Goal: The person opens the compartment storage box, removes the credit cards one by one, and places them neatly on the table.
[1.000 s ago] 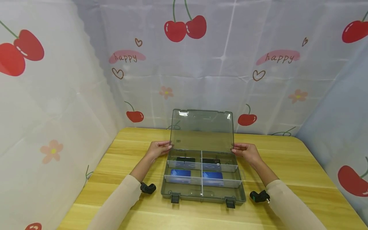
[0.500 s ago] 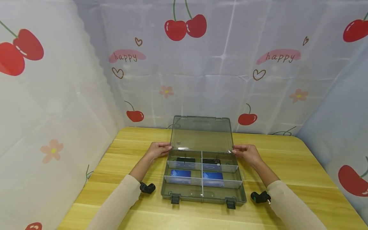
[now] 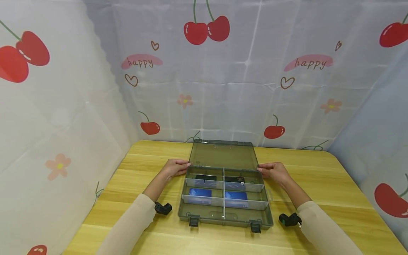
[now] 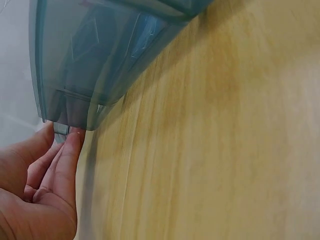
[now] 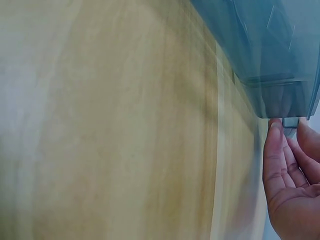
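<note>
A grey see-through plastic storage box (image 3: 207,211) with white dividers sits on the wooden table, its lid (image 3: 224,156) folded back behind it. Black cards (image 3: 205,177) lie in the two rear compartments and blue cards (image 3: 200,193) in the two middle ones. At the lid's rear left corner by the hinge, my left hand (image 3: 173,167) pinches the lid edge between thumb and fingers. My right hand (image 3: 275,171) does likewise at the right corner. Both wrist views show the fingertips close against the box wall (image 4: 75,60), around a small hinge part (image 5: 290,122).
Two black angled devices (image 3: 163,208) lie near the sleeves, one on each side of the box. Two dark latches (image 3: 193,221) hang at the box's front. A cherry-print cloth (image 3: 229,95) stands behind and beside the wooden table (image 3: 153,233).
The lid has tipped further back and lower, from leaning up to lying nearly flat toward the table's rear. Both hands have stayed at the hinge corners.
</note>
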